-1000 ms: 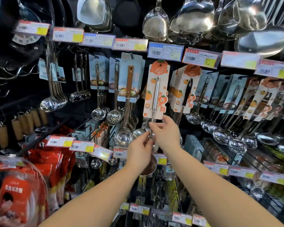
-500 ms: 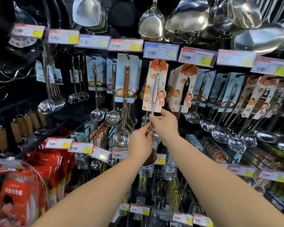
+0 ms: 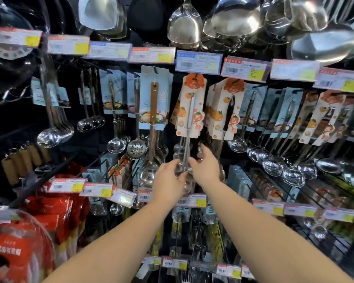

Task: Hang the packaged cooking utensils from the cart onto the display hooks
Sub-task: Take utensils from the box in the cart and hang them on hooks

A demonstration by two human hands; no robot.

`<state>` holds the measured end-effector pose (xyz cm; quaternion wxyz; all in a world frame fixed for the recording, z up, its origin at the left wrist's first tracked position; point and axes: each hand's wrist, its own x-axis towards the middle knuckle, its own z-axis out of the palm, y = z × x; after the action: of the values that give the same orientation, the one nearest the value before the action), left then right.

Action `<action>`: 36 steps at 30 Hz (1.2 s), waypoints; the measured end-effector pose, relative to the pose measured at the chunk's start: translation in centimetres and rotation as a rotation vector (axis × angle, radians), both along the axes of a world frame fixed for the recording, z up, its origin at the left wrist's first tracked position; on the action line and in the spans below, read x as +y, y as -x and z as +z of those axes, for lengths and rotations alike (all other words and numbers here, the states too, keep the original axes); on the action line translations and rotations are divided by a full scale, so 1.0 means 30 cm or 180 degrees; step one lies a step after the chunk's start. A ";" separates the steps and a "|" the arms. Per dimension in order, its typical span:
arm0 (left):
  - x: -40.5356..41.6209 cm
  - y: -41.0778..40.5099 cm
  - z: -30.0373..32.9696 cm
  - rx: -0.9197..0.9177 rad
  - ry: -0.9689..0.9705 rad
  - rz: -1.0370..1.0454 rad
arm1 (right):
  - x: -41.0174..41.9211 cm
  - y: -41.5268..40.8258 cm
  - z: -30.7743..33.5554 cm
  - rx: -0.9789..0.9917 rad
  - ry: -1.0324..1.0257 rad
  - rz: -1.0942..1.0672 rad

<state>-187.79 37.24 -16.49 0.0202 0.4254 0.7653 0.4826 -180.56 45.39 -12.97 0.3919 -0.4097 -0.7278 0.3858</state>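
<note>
A packaged ladle with an orange-and-white card [image 3: 190, 107] hangs in the middle of the display, its card top at a hook under a blue price tag [image 3: 198, 61]. The steel handle runs down to a bowl hidden behind my hands. My left hand [image 3: 169, 181] grips the lower handle and bowl from the left. My right hand [image 3: 205, 167] pinches the handle from the right, fingers curled round it. More ladles with the same card [image 3: 225, 111] hang just to the right. The cart is out of view.
Rows of packaged ladles and skimmers [image 3: 151, 103] hang on hooks left and right. Large steel ladles [image 3: 184, 25] hang overhead. Price tag rails [image 3: 94, 189] cross the shelves. Red packaged goods [image 3: 55, 211] sit at lower left.
The carded ladle has gone up toward the hook under the blue tag. Both hands slid lower on its handle, away from the card's bottom edge.
</note>
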 end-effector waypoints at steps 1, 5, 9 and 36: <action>0.001 -0.017 -0.008 0.0158 -0.0054 0.0160 | -0.003 -0.025 -0.025 -0.0077 -0.0093 -0.0045; 0.071 -0.191 -0.038 0.0452 -0.0201 -0.0065 | 0.023 -0.235 -0.108 -0.0303 -0.0381 -0.0384; 0.168 -0.476 -0.071 0.0596 0.0161 -0.0618 | 0.109 -0.588 -0.182 -0.1010 -0.0562 -0.0848; 0.808 -3.070 -0.370 0.1734 0.1041 -0.3977 | 0.215 -3.285 -0.509 -0.1859 0.1129 -0.3807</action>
<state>-95.70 61.47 -27.59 0.1651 0.8829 0.4182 0.1355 -81.99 51.83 -28.25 0.2524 -0.8860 -0.3784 0.0903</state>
